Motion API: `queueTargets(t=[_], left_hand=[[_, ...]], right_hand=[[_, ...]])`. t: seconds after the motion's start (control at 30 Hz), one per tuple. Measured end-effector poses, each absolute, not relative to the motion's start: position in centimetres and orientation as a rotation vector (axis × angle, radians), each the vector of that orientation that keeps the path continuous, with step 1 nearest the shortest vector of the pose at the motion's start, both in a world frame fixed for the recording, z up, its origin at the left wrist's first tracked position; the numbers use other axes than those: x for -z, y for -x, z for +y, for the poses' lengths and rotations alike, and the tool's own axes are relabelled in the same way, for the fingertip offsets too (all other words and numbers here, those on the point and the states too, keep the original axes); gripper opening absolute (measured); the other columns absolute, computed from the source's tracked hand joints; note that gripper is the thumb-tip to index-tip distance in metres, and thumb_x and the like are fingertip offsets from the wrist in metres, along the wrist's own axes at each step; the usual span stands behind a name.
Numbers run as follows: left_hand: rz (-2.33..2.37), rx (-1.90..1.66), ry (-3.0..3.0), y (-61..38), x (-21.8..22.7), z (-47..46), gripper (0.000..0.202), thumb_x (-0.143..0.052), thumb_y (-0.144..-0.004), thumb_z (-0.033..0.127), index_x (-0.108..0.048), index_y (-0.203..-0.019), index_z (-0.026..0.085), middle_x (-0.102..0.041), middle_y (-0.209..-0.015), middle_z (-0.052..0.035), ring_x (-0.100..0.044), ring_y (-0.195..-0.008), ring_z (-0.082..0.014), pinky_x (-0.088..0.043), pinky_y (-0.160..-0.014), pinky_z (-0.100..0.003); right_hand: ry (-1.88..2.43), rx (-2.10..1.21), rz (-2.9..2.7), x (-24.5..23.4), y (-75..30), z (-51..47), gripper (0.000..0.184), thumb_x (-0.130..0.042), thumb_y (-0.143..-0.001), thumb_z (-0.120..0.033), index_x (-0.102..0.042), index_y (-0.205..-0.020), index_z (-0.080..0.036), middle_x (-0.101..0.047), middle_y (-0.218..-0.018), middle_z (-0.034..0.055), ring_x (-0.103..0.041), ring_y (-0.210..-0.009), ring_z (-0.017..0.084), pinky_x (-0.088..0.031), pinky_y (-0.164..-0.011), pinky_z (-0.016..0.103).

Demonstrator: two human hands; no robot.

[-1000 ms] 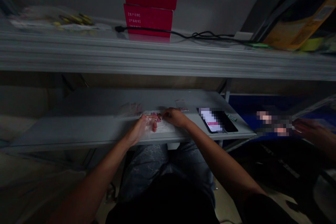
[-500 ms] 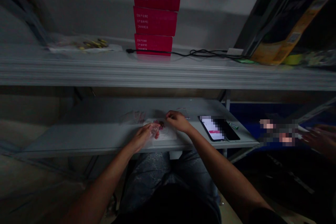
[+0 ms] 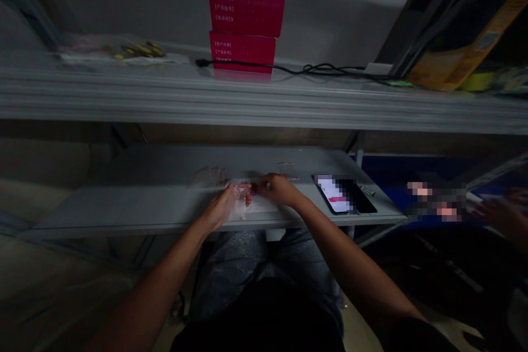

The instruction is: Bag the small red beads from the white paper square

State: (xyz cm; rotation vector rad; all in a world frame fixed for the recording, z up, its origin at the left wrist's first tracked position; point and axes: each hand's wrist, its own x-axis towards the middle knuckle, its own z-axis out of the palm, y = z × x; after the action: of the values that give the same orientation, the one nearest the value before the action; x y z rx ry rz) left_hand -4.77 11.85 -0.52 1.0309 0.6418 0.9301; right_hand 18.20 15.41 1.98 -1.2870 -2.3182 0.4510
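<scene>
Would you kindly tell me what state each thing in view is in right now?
Left hand, gripping the bag
Clear plastic bag, crumpled, held in the left hand
Right hand, fingers at the red item
Small red item, beside the bag
Phone, lying flat, screen lit
Red boxes, stacked

On the lower shelf, a plastic bag sits near the front edge, between the left hand and the right hand. A second bag lies just behind it, and a third bag lies toward the back, behind the right hand. Farther right on the lower shelf lies a phone, with a small stick just beside it. Above the lower shelf runs an upper shelf, holding a stack of boxes, a cable and, at the right, a leaning box. Beyond the lower shelf's right end — a co-worker's hand. Below it — the person's knees.
</scene>
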Motion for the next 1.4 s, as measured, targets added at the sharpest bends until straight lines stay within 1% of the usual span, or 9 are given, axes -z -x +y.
queueTargets(t=[0.1,0.37,0.53,0.67,0.8,0.97,1.1,1.27,1.4], left_hand=[[0.647,-0.915,-1.014,4.9,0.8,12.0,0.063,-0.061,-0.082,0.072,-0.067,-0.114,0.018,-0.068,-0.089,-0.0076,-0.061,-0.08,-0.0227,-0.048,-0.053,-0.027],[0.662,-0.987,-0.999,5.3,1.8,12.5,0.054,-0.06,-0.085,0.068,-0.072,-0.107,0.02,-0.07,-0.083,-0.0073,-0.062,-0.076,-0.0229,-0.051,-0.064,-0.032],[0.656,-1.008,-1.036,5.1,1.5,12.4,0.054,-0.064,-0.084,0.064,-0.072,-0.108,0.017,-0.07,-0.08,-0.007,-0.063,-0.074,-0.0207,-0.05,-0.069,-0.032],[0.685,-1.015,-1.132,4.9,1.1,12.0,0.052,-0.068,-0.082,0.061,-0.073,-0.104,0.014,-0.071,-0.085,-0.0087,-0.063,-0.076,-0.021,-0.05,-0.072,-0.032],[0.697,-1.031,-1.126,4.7,0.8,11.7,0.052,-0.069,-0.081,0.062,-0.074,-0.099,0.014,-0.072,-0.083,-0.0073,-0.063,-0.076,-0.0225,-0.049,-0.069,-0.031],[0.676,-1.05,-1.041,4.8,0.7,11.8,0.057,-0.062,-0.084,0.068,-0.071,-0.109,0.017,-0.07,-0.082,-0.0062,-0.063,-0.075,-0.0228,-0.05,-0.06,-0.03],[0.676,-1.01,-0.99,5.0,1.1,12.0,0.059,-0.059,-0.085,0.07,-0.069,-0.113,0.02,-0.069,-0.087,-0.0072,-0.063,-0.075,-0.0228,-0.049,-0.053,-0.029],[0.708,-1.01,-1.007,5.0,1.1,11.9,0.054,-0.059,-0.086,0.068,-0.071,-0.109,0.021,-0.07,-0.088,-0.008,-0.064,-0.076,-0.0233,-0.049,-0.055,-0.03],[0.726,-1.043,-0.998,4.8,0.6,11.8,0.051,-0.063,-0.084,0.065,-0.073,-0.105,0.02,-0.071,-0.085,-0.0074,-0.062,-0.073,-0.022,-0.048,-0.058,-0.03]], right_hand=[[1.356,-0.383,-2.369,-0.8,-18.0,15.3,0.017,-0.064,-0.091,-0.027,-0.076,-0.092,-0.016,-0.076,-0.092,0.0105,-0.068,-0.079,0.019,-0.045,-0.071,0.026],[1.423,-0.428,-2.37,-0.4,-18.2,15.8,0.012,-0.066,-0.088,-0.022,-0.076,-0.09,-0.016,-0.076,-0.091,0.0102,-0.067,-0.078,0.019,-0.045,-0.07,0.026],[1.213,-0.575,-2.155,-2.2,-18.1,15.6,0.013,-0.059,-0.087,-0.018,-0.071,-0.09,-0.015,-0.074,-0.089,0.007,-0.065,-0.078,0.017,-0.046,-0.072,0.025],[1.001,-0.726,-1.997,-4.7,-16.3,14.7,0.014,-0.055,-0.086,-0.018,-0.068,-0.09,-0.015,-0.07,-0.086,0.0038,-0.064,-0.077,0.015,-0.047,-0.071,0.024],[0.972,-0.742,-2.072,-6.0,-15.2,14.0,0.017,-0.056,-0.085,-0.016,-0.07,-0.094,-0.015,-0.072,-0.088,0.0021,-0.064,-0.076,0.014,-0.045,-0.069,0.022],[1.16,-0.593,-2.101,-3.5,-16.4,14.4,0.013,-0.059,-0.085,-0.014,-0.072,-0.088,-0.014,-0.072,-0.083,0.0043,-0.062,-0.069,0.014,-0.042,-0.065,0.023],[1.25,-0.474,-2.261,-1.0,-17.2,14.6,0.012,-0.063,-0.087,-0.018,-0.074,-0.092,-0.016,-0.074,-0.09,0.0074,-0.064,-0.074,0.016,-0.041,-0.067,0.025],[1.296,-0.402,-2.347,-0.1,-16.9,14.5,0.016,-0.064,-0.09,-0.026,-0.074,-0.095,-0.015,-0.075,-0.091,0.0102,-0.065,-0.078,0.019,-0.042,-0.069,0.027],[1.352,-0.396,-2.37,-0.1,-16.7,14.3,0.015,-0.063,-0.09,-0.023,-0.075,-0.092,-0.015,-0.075,-0.088,0.0104,-0.065,-0.074,0.018,-0.041,-0.067,0.027]])
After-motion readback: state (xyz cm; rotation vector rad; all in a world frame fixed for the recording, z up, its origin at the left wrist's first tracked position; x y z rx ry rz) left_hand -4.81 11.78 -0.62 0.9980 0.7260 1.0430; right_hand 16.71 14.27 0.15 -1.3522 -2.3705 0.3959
